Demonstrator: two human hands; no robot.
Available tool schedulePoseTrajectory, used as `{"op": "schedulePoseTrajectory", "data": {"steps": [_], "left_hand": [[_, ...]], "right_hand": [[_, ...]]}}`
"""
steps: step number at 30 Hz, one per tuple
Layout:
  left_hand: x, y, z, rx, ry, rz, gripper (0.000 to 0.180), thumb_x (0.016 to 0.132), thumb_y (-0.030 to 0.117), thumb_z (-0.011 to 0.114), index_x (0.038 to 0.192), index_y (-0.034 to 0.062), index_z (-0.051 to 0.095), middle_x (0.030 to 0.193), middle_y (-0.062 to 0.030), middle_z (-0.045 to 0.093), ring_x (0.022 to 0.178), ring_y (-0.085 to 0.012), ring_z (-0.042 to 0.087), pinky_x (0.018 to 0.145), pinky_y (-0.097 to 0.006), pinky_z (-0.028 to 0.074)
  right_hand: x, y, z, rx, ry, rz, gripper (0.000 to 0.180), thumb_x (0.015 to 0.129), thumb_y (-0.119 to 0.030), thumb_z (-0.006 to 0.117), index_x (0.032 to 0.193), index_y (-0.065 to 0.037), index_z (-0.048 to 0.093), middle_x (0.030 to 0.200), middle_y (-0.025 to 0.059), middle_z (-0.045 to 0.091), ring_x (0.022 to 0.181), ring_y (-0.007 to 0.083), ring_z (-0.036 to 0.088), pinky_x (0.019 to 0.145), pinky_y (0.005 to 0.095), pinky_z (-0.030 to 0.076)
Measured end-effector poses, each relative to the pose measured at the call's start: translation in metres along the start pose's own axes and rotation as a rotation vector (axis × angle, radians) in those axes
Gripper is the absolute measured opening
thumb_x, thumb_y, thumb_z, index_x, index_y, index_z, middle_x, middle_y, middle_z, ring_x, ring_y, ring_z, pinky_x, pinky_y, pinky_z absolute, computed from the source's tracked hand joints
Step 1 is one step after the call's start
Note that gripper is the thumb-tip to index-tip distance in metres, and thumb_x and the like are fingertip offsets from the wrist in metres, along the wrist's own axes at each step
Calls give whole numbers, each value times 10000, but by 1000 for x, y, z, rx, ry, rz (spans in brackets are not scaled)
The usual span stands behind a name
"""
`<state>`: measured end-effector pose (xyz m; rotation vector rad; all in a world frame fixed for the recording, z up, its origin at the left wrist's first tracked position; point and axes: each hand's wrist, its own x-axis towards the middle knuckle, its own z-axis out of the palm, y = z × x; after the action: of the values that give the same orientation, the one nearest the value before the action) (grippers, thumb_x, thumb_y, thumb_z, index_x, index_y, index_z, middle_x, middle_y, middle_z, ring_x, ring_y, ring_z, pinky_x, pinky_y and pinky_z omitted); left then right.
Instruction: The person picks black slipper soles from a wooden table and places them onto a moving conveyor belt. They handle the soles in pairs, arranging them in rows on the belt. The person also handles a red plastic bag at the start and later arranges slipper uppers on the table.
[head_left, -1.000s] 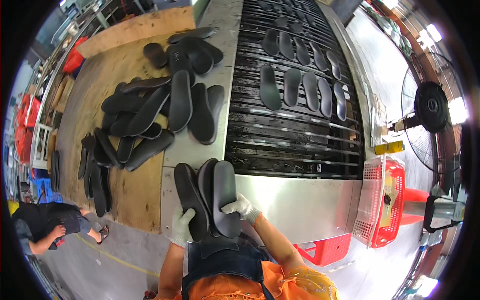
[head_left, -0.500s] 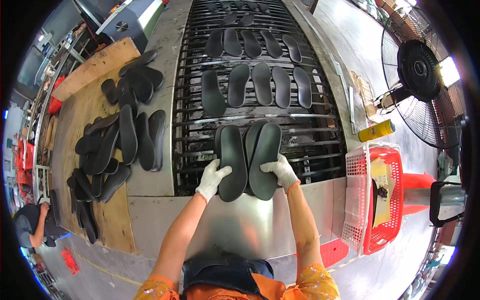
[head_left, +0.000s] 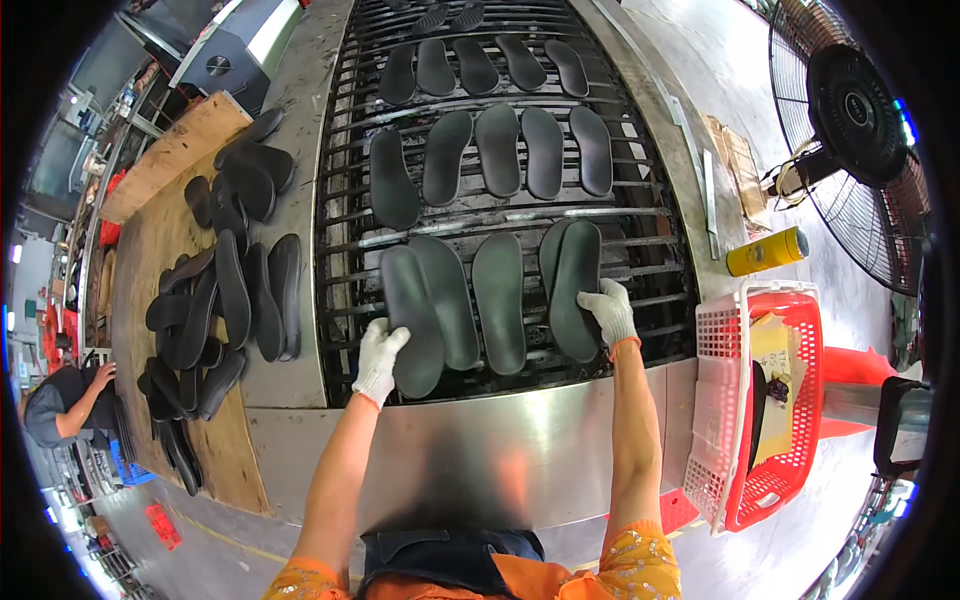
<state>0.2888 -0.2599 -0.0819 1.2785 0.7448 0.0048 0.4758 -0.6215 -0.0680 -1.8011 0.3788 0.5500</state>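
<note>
On a long black slatted metal conveyor [head_left: 640, 250] flanked by bare steel edges, rows of dark foam shoe insoles [head_left: 497, 150] fill the far slats, leaving open bars only along the near rim. The white-gloved left hand [head_left: 379, 357] grips an overlapping pair of dark insoles [head_left: 425, 305] at their heels, while the gloved right hand [head_left: 608, 310] curls around another dark overlapped pair [head_left: 572, 285]; a single insole [head_left: 499, 300] lies between. A heap of loose black insoles [head_left: 215, 310] crowds the wooden board to the left; a red plastic basket [head_left: 735, 420] and yellow cylindrical can [head_left: 765, 251] stand right.
</note>
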Motion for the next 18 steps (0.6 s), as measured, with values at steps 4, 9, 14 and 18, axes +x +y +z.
{"op": "schedulePoseTrajectory", "data": {"steps": [4, 9, 14, 18], "left_hand": [[14, -15, -23, -3, 106, 7, 304, 911, 69, 621, 1184, -60, 580, 1076, -145, 679, 910, -209, 684, 814, -356, 579], [20, -20, -26, 33, 221, 24, 361, 880, 108, 667, 1181, -73, 582, 1059, -146, 673, 931, -215, 659, 835, -354, 544], [24, -17, -32, 264, 188, 90, 396, 874, 206, 690, 1196, -22, 656, 1077, -136, 715, 983, -213, 662, 888, -357, 513], [2, -3, -31, 216, 245, 178, 403, 884, 137, 701, 1260, 9, 632, 1169, -127, 708, 1055, -208, 678, 911, -347, 534]], "right_hand": [[11, 10, -16, 11, 103, -87, 241, 773, -13, 714, 1006, 49, 712, 870, 90, 725, 760, 165, 660, 721, 322, 529], [28, 18, -45, 180, 190, -167, 239, 813, 15, 670, 1047, 52, 702, 924, 83, 720, 796, 170, 657, 743, 320, 524], [37, 35, -79, -97, 215, -326, 302, 792, 6, 615, 1079, 64, 689, 948, 87, 717, 836, 157, 628, 783, 309, 503], [-8, 6, -33, -636, 553, -295, 388, 822, -79, 619, 1198, 14, 641, 1086, 184, 686, 1009, 320, 648, 934, 410, 495]]}}
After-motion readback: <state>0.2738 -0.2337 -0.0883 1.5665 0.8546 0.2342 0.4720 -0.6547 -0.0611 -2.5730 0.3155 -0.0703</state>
